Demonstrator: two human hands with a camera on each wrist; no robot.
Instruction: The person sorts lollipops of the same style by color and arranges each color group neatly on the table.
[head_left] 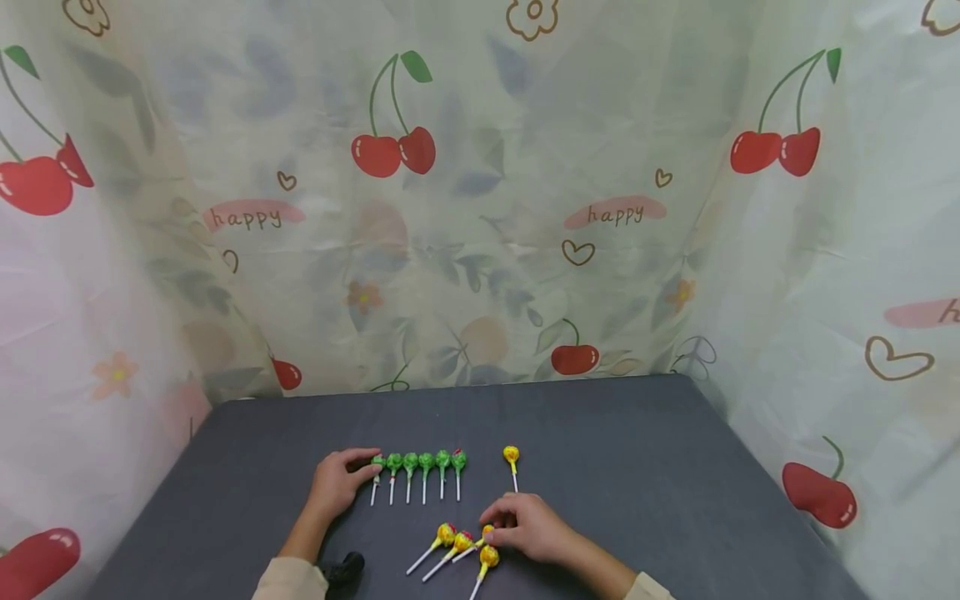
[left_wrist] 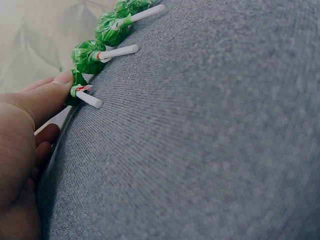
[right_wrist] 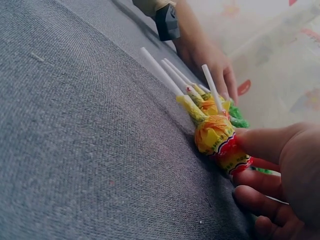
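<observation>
My left hand (head_left: 333, 485) pinches the head of the leftmost green-wrapped lollipop (left_wrist: 78, 86) between thumb and index finger. This lollipop ends a row of several green lollipops (head_left: 410, 461), side by side with their white sticks toward me. Lower right, my right hand (head_left: 531, 527) pinches a yellow lollipop (head_left: 487, 532) by its head, its stick slanting down left. Two yellow lollipops (head_left: 462, 543) lie just left of that hand, and another yellow lollipop (head_left: 488, 557) lies right below its fingertips. In the right wrist view, the yellow heads overlap.
A single yellow lollipop (head_left: 512, 454) lies to the right of the green row, stick toward me. Dark grey cloth (head_left: 637, 467) covers the table. A printed curtain (head_left: 480, 200) stands behind and at both sides. A black device (right_wrist: 166, 22) is on the left wrist.
</observation>
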